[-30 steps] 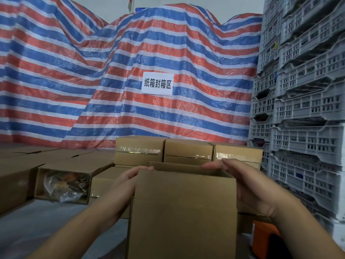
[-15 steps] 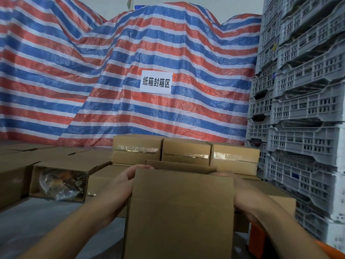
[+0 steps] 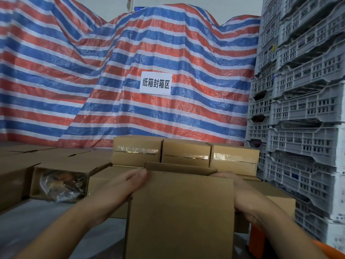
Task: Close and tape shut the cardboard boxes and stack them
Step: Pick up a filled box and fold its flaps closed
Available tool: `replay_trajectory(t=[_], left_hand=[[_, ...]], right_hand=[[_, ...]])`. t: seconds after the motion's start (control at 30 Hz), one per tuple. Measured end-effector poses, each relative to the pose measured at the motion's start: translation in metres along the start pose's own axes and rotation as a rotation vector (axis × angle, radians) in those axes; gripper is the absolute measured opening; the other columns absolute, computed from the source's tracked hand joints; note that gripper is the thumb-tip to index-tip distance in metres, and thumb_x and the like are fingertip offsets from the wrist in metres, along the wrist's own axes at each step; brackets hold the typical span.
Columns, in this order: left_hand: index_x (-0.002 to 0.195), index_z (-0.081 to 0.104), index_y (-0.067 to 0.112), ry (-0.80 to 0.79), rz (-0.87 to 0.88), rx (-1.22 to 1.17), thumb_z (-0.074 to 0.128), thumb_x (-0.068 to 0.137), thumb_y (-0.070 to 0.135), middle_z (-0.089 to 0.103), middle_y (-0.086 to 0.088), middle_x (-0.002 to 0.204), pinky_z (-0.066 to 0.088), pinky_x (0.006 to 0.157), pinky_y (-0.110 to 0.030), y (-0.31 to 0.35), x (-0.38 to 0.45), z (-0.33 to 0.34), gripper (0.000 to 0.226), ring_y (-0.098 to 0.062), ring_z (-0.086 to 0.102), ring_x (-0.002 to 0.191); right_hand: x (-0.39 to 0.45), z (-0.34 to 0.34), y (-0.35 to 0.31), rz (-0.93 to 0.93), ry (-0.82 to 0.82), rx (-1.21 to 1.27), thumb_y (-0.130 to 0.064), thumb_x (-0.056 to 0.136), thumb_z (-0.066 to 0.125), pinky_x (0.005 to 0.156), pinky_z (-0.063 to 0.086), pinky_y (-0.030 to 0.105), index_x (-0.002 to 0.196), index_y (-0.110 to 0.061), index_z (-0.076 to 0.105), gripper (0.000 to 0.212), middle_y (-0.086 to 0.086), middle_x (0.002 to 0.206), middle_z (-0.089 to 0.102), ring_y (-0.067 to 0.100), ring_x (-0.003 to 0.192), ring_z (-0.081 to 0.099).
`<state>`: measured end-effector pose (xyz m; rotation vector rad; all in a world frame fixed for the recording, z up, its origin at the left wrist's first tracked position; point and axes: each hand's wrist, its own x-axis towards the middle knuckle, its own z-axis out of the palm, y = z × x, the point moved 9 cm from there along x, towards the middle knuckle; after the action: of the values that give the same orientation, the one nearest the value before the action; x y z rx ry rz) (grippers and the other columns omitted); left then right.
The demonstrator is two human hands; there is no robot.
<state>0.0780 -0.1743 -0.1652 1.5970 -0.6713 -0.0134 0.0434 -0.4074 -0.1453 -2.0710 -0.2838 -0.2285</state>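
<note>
Head view shows the held cardboard box (image 3: pixel 179 212) as the landmark, close to the camera and upright, with its near face toward the person. The left hand (image 3: pixel 128 186) lies flat against the left side of this box, fingers straight and pressing. The right hand (image 3: pixel 242 195) is against the right side; its fingers go behind the edge, so I cannot tell if they are curled. Half a second ago the right hand was nearly hidden behind the box, and one second ago its fingers were over the open top; now they are lower and the back flap (image 3: pixel 179 168) stands only a little above the near face. I judge that the flaps are being folded in, and no tape is on this box yet. Behind the box three taped boxes (image 3: pixel 184 156) stand in a row. Left of it an open box (image 3: pixel 59 184) lies with plastic-wrapped contents. Right of it gray plastic crates (image 3: pixel 302 109) are stacked high.
</note>
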Motion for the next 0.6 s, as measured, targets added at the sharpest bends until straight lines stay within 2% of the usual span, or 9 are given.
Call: replay_trajectory(t=[0.07,0.13,0.2,0.27,0.33,0.47,0.57,0.6], left_hand=[[0.104,0.074,0.026,-0.004,0.013,0.019,0.077,0.041,0.082,0.074,-0.004,0.107,0.052,0.089,-0.035,0.004,0.0,0.003,0.084,-0.022,0.07,0.101],[0.101,0.073,0.024,0.02,0.016,0.02,0.075,0.049,0.075,0.073,-0.009,0.105,0.049,0.09,-0.036,0.006,0.001,0.002,0.073,-0.023,0.068,0.098],[0.097,0.071,0.016,0.034,0.009,0.011,0.074,0.058,0.065,0.07,-0.01,0.097,0.048,0.078,-0.03,0.006,0.002,0.002,0.063,-0.02,0.064,0.087],[0.092,0.07,0.014,0.009,-0.002,-0.003,0.076,0.073,0.053,0.066,-0.006,0.087,0.048,0.062,-0.02,0.005,0.002,0.005,0.044,-0.014,0.062,0.076],[0.09,0.071,0.016,0.006,-0.018,-0.015,0.072,0.078,0.039,0.066,-0.004,0.086,0.047,0.056,-0.017,0.003,0.003,0.005,0.027,-0.011,0.062,0.072],[0.088,0.07,0.019,-0.009,-0.056,-0.057,0.07,0.077,0.032,0.066,-0.002,0.086,0.046,0.052,-0.019,-0.003,0.004,0.006,0.017,-0.012,0.062,0.068],[0.086,0.069,0.019,-0.029,-0.082,-0.098,0.07,0.076,0.028,0.065,-0.001,0.082,0.045,0.047,-0.02,-0.006,0.004,0.007,0.013,-0.011,0.061,0.061],[0.086,0.069,0.019,-0.027,-0.084,-0.103,0.07,0.077,0.027,0.065,-0.001,0.081,0.045,0.046,-0.02,-0.006,0.004,0.007,0.012,-0.011,0.061,0.06]], right_hand=[[0.001,0.002,0.002,0.019,0.008,0.023,-0.038,0.093,0.061,0.06,0.054,0.02,0.08,-0.034,0.078,0.022,-0.004,0.08,0.076,0.005,0.067,0.07],[0.003,-0.004,0.01,0.083,0.084,0.094,-0.056,0.088,0.057,0.069,0.053,0.03,0.079,-0.03,0.078,0.034,-0.004,0.08,0.077,0.007,0.07,0.072],[0.004,-0.012,0.02,0.152,0.161,0.14,-0.069,0.085,0.048,0.072,0.05,0.033,0.079,-0.026,0.078,0.052,-0.002,0.08,0.078,0.013,0.077,0.073],[0.007,-0.009,0.025,0.191,0.107,0.207,-0.074,0.09,0.033,0.067,0.053,0.029,0.083,-0.021,0.081,0.072,0.006,0.087,0.078,0.018,0.078,0.074],[0.009,-0.004,0.027,0.204,0.029,0.254,-0.072,0.096,0.025,0.063,0.055,0.026,0.086,-0.014,0.082,0.081,0.011,0.093,0.077,0.019,0.077,0.074],[0.011,-0.003,0.025,0.149,-0.019,0.15,-0.066,0.096,0.032,0.071,0.054,0.024,0.082,-0.019,0.082,0.07,0.004,0.097,0.078,0.013,0.085,0.075],[0.009,-0.011,0.018,0.071,0.033,0.06,-0.07,0.085,0.046,0.083,0.054,0.033,0.087,-0.026,0.081,0.056,-0.005,0.093,0.077,0.015,0.093,0.072],[0.008,-0.013,0.014,0.024,0.041,0.055,-0.07,0.08,0.051,0.084,0.052,0.032,0.09,-0.031,0.08,0.05,-0.012,0.089,0.076,0.01,0.091,0.07]])
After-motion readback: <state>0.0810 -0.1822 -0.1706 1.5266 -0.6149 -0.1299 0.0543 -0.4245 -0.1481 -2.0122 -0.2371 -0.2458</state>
